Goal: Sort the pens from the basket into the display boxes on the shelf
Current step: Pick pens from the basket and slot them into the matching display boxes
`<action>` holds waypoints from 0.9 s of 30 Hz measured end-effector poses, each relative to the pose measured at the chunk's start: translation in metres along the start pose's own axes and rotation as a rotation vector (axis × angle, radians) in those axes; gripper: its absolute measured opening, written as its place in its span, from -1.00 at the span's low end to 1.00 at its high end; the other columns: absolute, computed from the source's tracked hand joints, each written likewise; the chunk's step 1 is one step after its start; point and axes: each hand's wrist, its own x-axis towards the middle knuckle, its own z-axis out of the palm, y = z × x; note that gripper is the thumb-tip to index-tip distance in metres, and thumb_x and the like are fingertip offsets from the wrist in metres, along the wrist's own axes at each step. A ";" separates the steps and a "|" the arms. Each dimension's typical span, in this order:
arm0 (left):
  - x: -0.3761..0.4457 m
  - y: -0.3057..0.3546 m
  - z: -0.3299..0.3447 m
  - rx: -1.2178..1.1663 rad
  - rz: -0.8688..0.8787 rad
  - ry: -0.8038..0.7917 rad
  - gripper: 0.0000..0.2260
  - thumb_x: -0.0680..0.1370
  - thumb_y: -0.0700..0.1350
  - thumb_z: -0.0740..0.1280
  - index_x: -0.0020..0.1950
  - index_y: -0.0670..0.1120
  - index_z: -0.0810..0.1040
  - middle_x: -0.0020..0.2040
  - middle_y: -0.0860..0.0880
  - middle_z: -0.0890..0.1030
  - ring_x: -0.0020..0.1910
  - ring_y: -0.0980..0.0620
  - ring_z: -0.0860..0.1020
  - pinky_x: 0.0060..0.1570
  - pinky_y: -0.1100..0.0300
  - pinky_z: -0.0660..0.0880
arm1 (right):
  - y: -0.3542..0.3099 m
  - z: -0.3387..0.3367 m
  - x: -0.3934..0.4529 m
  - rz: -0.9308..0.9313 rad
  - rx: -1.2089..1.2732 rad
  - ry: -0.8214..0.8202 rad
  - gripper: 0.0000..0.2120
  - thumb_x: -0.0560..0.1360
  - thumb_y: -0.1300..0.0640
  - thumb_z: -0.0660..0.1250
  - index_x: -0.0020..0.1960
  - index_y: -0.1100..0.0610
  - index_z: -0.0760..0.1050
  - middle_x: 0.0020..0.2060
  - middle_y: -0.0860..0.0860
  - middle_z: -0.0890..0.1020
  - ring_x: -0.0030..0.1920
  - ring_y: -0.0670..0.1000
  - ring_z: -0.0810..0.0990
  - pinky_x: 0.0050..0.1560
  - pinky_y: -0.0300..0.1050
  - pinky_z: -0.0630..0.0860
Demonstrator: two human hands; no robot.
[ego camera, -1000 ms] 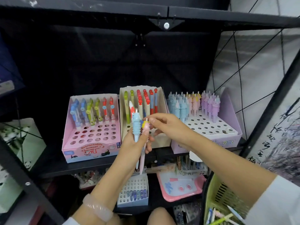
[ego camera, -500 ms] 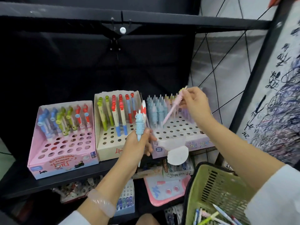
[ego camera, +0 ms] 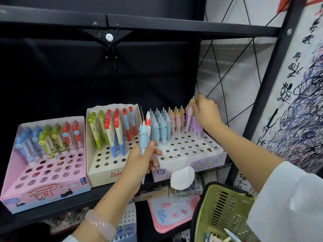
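Note:
Three display boxes stand on the black shelf: a pink box (ego camera: 52, 186) at left, a cream box (ego camera: 104, 173) in the middle, a lilac unicorn box (ego camera: 201, 163) at right. My right hand (ego camera: 204, 110) holds a pink unicorn pen (ego camera: 190, 113) by its top over the back right rows of the lilac box, tip down among the purple pens. My left hand (ego camera: 141, 159) grips a blue unicorn pen (ego camera: 143, 138) and a white-and-red pen (ego camera: 148, 120) upright in front of the cream and lilac boxes. The green basket (ego camera: 225, 206) with several pens hangs at lower right.
A lower shelf holds a pink board (ego camera: 171, 217), smaller pen boxes (ego camera: 127, 226) and a round white tag (ego camera: 182, 177) hanging from the lilac box. A black upright post (ego camera: 262, 95) and scribbled paper (ego camera: 300, 102) border the right side.
My right hand took the pink pen from my left hand and carried it right and back, lowering it into the lilac box's far rows. The view shifted right.

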 end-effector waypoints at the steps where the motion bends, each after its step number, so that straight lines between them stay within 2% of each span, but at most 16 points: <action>1: 0.001 -0.001 0.000 -0.003 0.000 -0.001 -0.83 0.62 -0.09 0.14 -0.01 -0.11 0.48 -0.31 -0.03 0.57 -0.53 0.11 0.42 -0.50 0.24 0.39 | 0.001 0.001 0.000 -0.005 -0.020 -0.016 -0.73 0.59 0.07 0.19 0.03 0.31 0.40 -0.20 0.28 0.60 -0.17 0.27 0.56 -0.28 -0.07 0.36; 5: 0.004 -0.002 0.001 -0.022 -0.002 -0.002 -0.85 0.62 -0.10 0.14 -0.01 -0.09 0.48 -0.35 0.03 0.59 -0.54 0.12 0.42 -0.53 0.26 0.39 | -0.001 0.005 0.003 -0.041 -0.108 -0.077 -0.74 0.57 0.07 0.22 0.03 0.28 0.47 -0.15 0.23 0.61 -0.05 0.23 0.54 -0.18 -0.05 0.40; 8: 0.005 -0.002 0.002 -0.024 -0.002 -0.001 -0.86 0.62 -0.10 0.14 0.00 -0.08 0.48 -0.34 0.02 0.58 -0.54 0.11 0.42 -0.52 0.25 0.40 | -0.001 0.007 0.008 -0.082 -0.215 -0.048 -0.72 0.56 0.02 0.23 0.07 0.22 0.53 0.01 0.17 0.57 0.12 0.18 0.43 0.02 -0.03 0.33; 10: 0.004 -0.003 0.001 -0.025 -0.002 0.002 -0.86 0.62 -0.10 0.15 0.00 -0.08 0.49 -0.31 -0.01 0.58 -0.54 0.11 0.42 -0.51 0.25 0.40 | -0.001 0.009 0.011 -0.041 -0.221 -0.064 -0.72 0.56 0.00 0.22 0.10 0.18 0.54 0.11 0.15 0.52 0.19 0.18 0.39 0.12 0.00 0.28; 13: 0.003 -0.003 0.001 -0.020 0.002 0.003 -0.85 0.62 -0.10 0.14 0.01 -0.09 0.49 -0.30 -0.02 0.58 -0.53 0.12 0.42 -0.51 0.26 0.39 | -0.002 0.014 0.014 0.035 -0.179 -0.085 -0.71 0.56 -0.02 0.21 0.13 0.16 0.52 0.17 0.14 0.49 0.24 0.18 0.36 0.19 0.03 0.24; 18: 0.003 -0.003 0.000 -0.030 -0.009 0.007 -0.84 0.62 -0.11 0.15 0.01 -0.11 0.50 -0.33 0.00 0.58 -0.53 0.13 0.43 -0.52 0.27 0.39 | 0.000 0.031 0.007 0.054 -0.327 -0.247 -0.63 0.58 -0.09 0.12 0.16 0.13 0.51 0.23 0.15 0.43 0.28 0.17 0.31 0.28 0.07 0.17; 22: 0.002 -0.005 -0.003 -0.016 -0.006 -0.002 -0.84 0.62 -0.11 0.15 0.01 -0.12 0.50 -0.34 0.00 0.58 -0.53 0.11 0.44 -0.50 0.26 0.40 | 0.004 0.031 0.003 0.033 -0.371 -0.260 -0.65 0.57 -0.07 0.15 0.19 0.09 0.51 0.23 0.13 0.43 0.28 0.16 0.31 0.30 0.07 0.17; 24: 0.002 -0.005 -0.004 -0.013 -0.006 -0.003 -0.84 0.61 -0.10 0.15 0.01 -0.11 0.50 -0.35 0.03 0.58 -0.52 0.12 0.44 -0.49 0.25 0.41 | 0.003 0.026 -0.002 0.006 -0.352 -0.215 -0.68 0.55 -0.03 0.19 0.20 0.10 0.51 0.23 0.11 0.44 0.28 0.14 0.32 0.28 0.04 0.18; 27: 0.001 -0.005 -0.005 -0.008 0.000 -0.007 -0.83 0.61 -0.09 0.16 -0.01 -0.10 0.51 -0.38 0.03 0.58 -0.52 0.13 0.43 -0.50 0.26 0.40 | -0.015 0.020 -0.019 -0.109 -0.075 -0.057 -0.77 0.55 0.08 0.23 0.11 0.15 0.56 0.11 0.08 0.54 0.14 0.09 0.44 0.16 -0.07 0.29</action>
